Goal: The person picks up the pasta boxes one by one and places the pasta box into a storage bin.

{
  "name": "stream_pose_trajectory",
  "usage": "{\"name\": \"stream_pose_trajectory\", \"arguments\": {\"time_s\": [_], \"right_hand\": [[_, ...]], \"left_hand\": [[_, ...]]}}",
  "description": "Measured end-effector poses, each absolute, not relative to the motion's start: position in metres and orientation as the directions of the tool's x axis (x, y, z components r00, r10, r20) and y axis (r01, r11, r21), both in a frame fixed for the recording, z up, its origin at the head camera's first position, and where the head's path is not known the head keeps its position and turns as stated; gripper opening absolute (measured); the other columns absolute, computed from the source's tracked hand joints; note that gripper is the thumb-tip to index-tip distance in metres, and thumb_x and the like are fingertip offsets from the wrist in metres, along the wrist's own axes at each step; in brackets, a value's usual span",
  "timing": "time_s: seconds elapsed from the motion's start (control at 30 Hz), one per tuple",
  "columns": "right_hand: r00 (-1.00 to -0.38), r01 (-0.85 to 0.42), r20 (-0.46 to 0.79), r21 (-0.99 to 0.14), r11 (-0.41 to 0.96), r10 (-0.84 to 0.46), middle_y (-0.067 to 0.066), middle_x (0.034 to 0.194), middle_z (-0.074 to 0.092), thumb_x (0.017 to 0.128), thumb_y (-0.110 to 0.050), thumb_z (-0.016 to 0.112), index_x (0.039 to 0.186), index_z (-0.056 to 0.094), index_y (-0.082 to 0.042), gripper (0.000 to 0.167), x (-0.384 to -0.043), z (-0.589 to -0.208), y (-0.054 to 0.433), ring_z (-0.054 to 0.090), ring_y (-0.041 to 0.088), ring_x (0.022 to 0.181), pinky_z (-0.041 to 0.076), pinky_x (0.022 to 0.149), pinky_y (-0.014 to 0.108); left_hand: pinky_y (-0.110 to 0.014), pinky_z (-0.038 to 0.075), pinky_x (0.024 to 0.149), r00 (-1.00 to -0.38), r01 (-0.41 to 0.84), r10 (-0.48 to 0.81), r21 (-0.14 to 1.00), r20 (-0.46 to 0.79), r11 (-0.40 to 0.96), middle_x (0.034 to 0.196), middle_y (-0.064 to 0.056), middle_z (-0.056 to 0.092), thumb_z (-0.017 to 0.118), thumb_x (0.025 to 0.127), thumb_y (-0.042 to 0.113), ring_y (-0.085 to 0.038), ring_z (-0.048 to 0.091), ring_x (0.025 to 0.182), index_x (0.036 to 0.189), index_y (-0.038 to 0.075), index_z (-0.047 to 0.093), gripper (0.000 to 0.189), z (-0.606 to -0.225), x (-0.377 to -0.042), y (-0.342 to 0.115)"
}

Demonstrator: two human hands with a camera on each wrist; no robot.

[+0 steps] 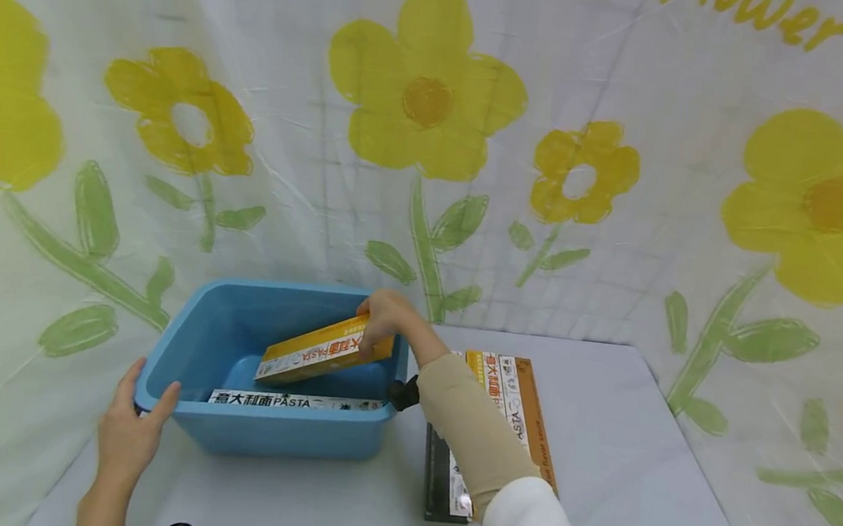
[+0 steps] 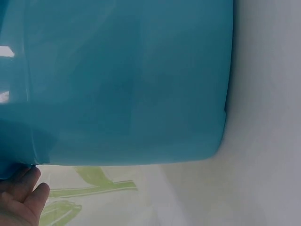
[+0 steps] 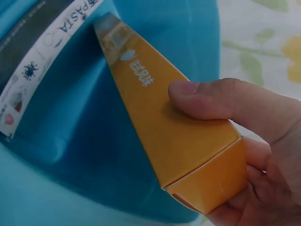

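Observation:
My right hand [image 1: 385, 320] grips one end of a yellow pasta box [image 1: 323, 350], thumb on one broad side and fingers beneath in the right wrist view. The box is tilted, its far end low inside a blue plastic bin [image 1: 278, 436]. Along the bin's front wall lies another pasta box [image 3: 51, 40], black and white, partly hidden by the rim in the head view. At the bin's left front corner, my left hand [image 1: 130, 434] holds the rim; only some fingertips [image 2: 37, 195] show in the left wrist view.
Right of the bin, more pasta boxes lie on the white table [image 1: 616, 447]: a black one [image 1: 438, 486] and yellow and orange-brown ones [image 1: 535, 402], partly covered by my right forearm. Behind the table hangs a flower-printed curtain [image 1: 284, 201].

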State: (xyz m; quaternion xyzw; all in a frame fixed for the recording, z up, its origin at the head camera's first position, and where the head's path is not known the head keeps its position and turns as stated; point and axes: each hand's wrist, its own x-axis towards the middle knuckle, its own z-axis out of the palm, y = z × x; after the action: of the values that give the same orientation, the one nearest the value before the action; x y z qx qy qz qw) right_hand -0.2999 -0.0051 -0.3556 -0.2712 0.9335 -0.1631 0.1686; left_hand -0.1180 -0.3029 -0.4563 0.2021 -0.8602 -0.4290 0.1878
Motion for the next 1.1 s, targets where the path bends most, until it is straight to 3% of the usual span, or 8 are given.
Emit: {"name": "stream_pose_trajectory", "arguments": {"time_s": [0.33, 0.5, 0.77, 1.1], "right_hand": [[-0.785, -0.414, -0.279, -0.429, 0.803, -0.554, 0.005, 0.126, 0.063, 0.069, -0.013, 0.087, 0.132, 0.061, -0.007, 0.069, -0.299, -0.358, -0.015, 0.061, 0.016, 0.099, 0.054, 0.079, 0.024], [-0.769, -0.459, -0.276, -0.387, 0.799, -0.576, 0.004, 0.128, 0.062, 0.072, -0.018, 0.086, 0.134, 0.059, -0.009, 0.068, -0.297, -0.361, -0.022, 0.061, 0.018, 0.104, 0.054, 0.080, 0.026], [-0.748, -0.497, -0.266, -0.382, 0.779, -0.608, 0.005, 0.117, 0.065, 0.072, -0.018, 0.086, 0.134, 0.059, -0.008, 0.068, -0.293, -0.364, -0.035, 0.059, 0.016, 0.089, 0.053, 0.073, 0.025], [-0.748, -0.493, -0.270, -0.385, 0.780, -0.606, 0.005, 0.117, 0.064, 0.072, -0.019, 0.087, 0.132, 0.059, -0.007, 0.067, -0.290, -0.364, -0.038, 0.060, 0.016, 0.090, 0.053, 0.075, 0.026]], "left_hand": [[-0.069, 0.030, 0.100, -0.844, -0.187, -0.516, 0.820, 0.148, 0.541, 0.150, -0.034, 0.025, 0.052, 0.099, 0.030, -0.057, 0.029, 0.132, 0.154, -0.001, 0.015, 0.073, -0.457, -0.118, -0.303], [-0.068, 0.029, 0.101, -0.838, -0.200, -0.526, 0.818, 0.142, 0.540, 0.150, -0.034, 0.025, 0.052, 0.099, 0.030, -0.056, 0.029, 0.133, 0.154, 0.000, 0.015, 0.073, -0.457, -0.117, -0.304], [-0.068, 0.031, 0.101, -0.835, -0.176, -0.523, 0.817, 0.171, 0.549, 0.148, -0.035, 0.028, 0.054, 0.098, 0.028, -0.057, 0.032, 0.130, 0.153, -0.001, 0.017, 0.072, -0.456, -0.117, -0.303], [-0.069, 0.031, 0.100, -0.837, -0.161, -0.515, 0.818, 0.184, 0.553, 0.147, -0.036, 0.030, 0.054, 0.098, 0.029, -0.058, 0.033, 0.130, 0.153, -0.001, 0.019, 0.072, -0.456, -0.116, -0.297]]}}
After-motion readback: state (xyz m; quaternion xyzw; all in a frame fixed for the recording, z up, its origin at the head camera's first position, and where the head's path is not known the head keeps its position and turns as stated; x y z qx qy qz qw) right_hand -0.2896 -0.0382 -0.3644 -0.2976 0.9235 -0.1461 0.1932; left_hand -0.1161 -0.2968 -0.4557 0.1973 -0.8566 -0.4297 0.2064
